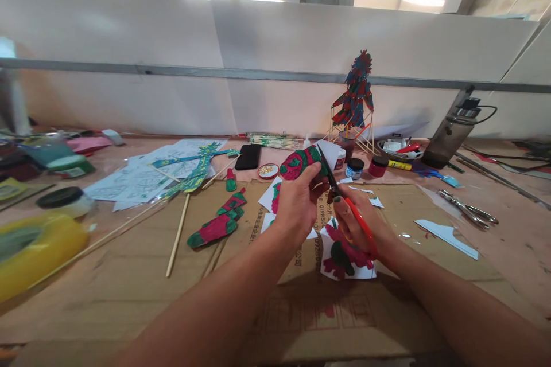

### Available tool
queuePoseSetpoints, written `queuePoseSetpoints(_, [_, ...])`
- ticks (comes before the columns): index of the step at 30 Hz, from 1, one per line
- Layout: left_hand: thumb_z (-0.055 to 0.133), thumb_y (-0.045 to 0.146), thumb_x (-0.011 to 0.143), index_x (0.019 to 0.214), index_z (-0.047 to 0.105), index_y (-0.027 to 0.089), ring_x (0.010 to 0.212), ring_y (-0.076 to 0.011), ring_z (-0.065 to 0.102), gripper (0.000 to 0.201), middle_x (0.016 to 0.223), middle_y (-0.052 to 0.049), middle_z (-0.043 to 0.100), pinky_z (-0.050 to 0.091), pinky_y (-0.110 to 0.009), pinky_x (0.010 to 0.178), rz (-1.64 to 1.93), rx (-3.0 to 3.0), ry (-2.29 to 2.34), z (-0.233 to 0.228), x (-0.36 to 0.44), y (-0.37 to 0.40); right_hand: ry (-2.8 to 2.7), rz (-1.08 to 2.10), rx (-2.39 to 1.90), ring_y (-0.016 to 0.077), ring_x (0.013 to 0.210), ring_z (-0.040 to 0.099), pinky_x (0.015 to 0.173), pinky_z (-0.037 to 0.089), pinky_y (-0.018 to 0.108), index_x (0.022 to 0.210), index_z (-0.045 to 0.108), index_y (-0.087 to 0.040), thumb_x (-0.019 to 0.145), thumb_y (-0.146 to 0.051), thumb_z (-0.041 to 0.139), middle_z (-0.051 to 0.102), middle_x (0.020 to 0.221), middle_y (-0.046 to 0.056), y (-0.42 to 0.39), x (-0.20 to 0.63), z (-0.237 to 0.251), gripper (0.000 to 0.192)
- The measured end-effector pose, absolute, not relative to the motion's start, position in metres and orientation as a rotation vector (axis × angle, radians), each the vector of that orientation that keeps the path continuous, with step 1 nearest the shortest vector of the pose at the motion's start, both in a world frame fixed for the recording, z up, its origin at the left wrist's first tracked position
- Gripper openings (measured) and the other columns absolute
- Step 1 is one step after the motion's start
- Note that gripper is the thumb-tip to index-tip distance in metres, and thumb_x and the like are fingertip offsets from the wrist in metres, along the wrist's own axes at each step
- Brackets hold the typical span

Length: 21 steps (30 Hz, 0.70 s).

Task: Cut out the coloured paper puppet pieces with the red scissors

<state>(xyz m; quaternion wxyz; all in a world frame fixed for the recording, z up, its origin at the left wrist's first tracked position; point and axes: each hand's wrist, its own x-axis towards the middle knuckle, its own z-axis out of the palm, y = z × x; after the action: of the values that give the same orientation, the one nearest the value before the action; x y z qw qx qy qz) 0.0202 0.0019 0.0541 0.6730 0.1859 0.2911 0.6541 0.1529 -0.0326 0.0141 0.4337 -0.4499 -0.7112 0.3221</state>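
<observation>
While my left hand [297,203] pinches the painted cutout [301,161], its long axis runs leftward from the red-handled scissors [344,200] gripped in my right hand [357,221].

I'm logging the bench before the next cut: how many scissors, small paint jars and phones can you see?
Scissors: 2, the red pair in the right hand and a metal pair lying at right
Paint jars: 3, white, blue, red
Phones: 1, black
Total: 6
</observation>
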Motion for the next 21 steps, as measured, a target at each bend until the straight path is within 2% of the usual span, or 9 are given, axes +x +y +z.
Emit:
queuePoseSetpoints(7, [0.087, 0.02, 0.063, 0.064, 0.069, 0.016, 0.057, -0.0107, 0.062, 0.019, 0.063, 0.0, 0.07, 0.049, -0.024, 0.062, 1.483, 0.432, 0.649, 0.0519, 0.0209, 0.0024, -1.752, 0.793, -1.108, 0.013, 0.048, 0.032, 0.041, 0.027, 0.026, 0.086, 0.049, -0.027, 0.1, -0.076, 0.05, 0.04, 0.057, -0.007, -0.0339, 0.1524, 0.0142, 0.051])
queuePoseSetpoints(13, [0.091, 0.026, 0.06, 0.066, 0.067, 0.018, 0.057, -0.0116, 0.061, 0.025, 0.064, 0.001, 0.069, 0.048, -0.026, 0.062, 1.507, 0.449, 0.637, 0.051, 0.0195, 0.0032, -1.795, 0.777, -1.128, 0.0157, 0.051, 0.041, 0.046, 0.032, 0.027, 0.091, 0.053, -0.026, 0.102, -0.074, 0.047, 0.043, 0.056, -0.005, -0.0334, 0.1534, 0.0124, 0.05])
queuePoseSetpoints(21, [0.089, 0.025, 0.058, 0.064, 0.067, 0.017, 0.06, -0.0114, 0.061, 0.024, 0.064, 0.002, 0.068, 0.048, -0.026, 0.061, 1.52, 0.498, 0.678, 0.0498, 0.0196, 0.0031, -1.879, 0.672, -1.157, 0.0136, 0.048, 0.04, 0.047, 0.032, 0.028, 0.082, 0.047, -0.027, 0.104, -0.073, 0.044, 0.049, 0.054, -0.005, -0.0356, 0.1547, 0.0186, 0.051])
